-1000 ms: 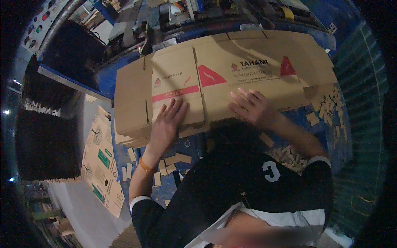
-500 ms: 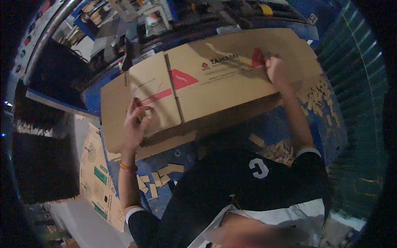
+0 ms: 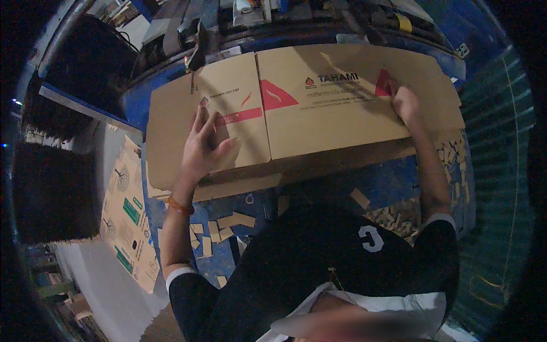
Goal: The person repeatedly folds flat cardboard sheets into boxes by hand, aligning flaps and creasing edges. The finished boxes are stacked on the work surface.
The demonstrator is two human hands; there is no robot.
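A large flattened brown cardboard box with red triangle marks and a red stripe lies across a blue work surface. My left hand rests flat on its left panel with the fingers spread, an orange band on the wrist. On the far right of the sheet, my right hand presses down beside a red triangle, fingers curled on the board. More flat cardboard sheets lie under the top one.
Small cardboard offcuts are scattered on the blue surface near my body and at the right. A printed flat carton lies on the floor to the left. Dark machinery and clutter sit behind the box.
The cardboard box has shifted rightward and away from me. My right hand slid out to its far right end, and my left hand moved to the left panel.
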